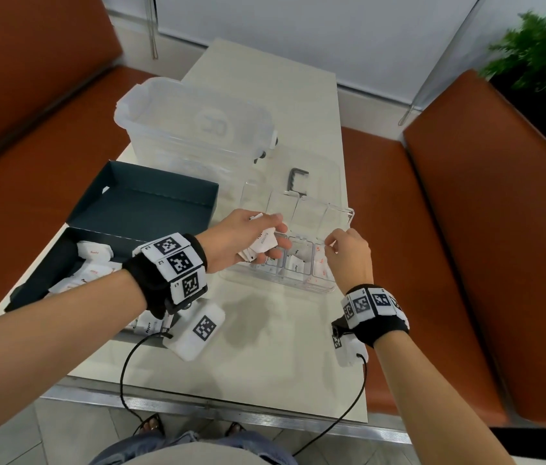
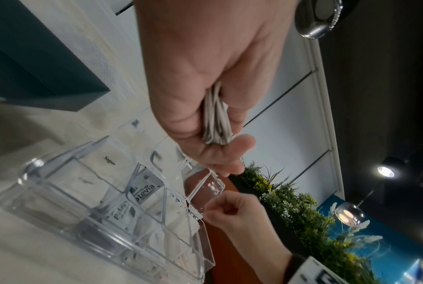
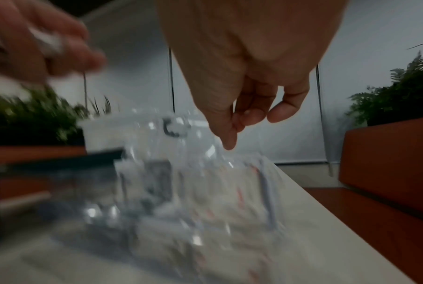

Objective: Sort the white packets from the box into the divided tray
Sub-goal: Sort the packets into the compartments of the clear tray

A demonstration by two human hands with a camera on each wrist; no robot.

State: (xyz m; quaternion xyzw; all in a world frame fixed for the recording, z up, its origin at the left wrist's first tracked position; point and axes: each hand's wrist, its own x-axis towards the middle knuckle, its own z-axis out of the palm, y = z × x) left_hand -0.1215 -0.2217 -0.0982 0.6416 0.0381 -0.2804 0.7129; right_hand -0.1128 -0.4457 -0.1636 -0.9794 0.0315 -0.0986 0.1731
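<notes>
My left hand (image 1: 276,233) grips a bundle of white packets (image 1: 263,241) above the left end of the clear divided tray (image 1: 343,213). The bundle (image 2: 215,119) sits edge-on between thumb and fingers in the left wrist view. My right hand (image 1: 328,245) hovers over the tray's right compartment. Its thumb and forefinger (image 3: 229,142) are pinched together and no packet shows between them. Packets printed "Sugar" (image 2: 108,163) and "Stevia" (image 2: 144,190) stand in separate compartments. The dark box (image 1: 40,283) at the left holds more white packets (image 1: 93,260).
The box's dark lid (image 1: 150,203) lies behind the box. A clear plastic bin (image 1: 194,122) stands at the table's far end, and a black bracket (image 1: 296,179) lies behind the tray. Orange benches (image 1: 499,229) flank the table. Wrist cables hang over the near table edge (image 1: 197,397).
</notes>
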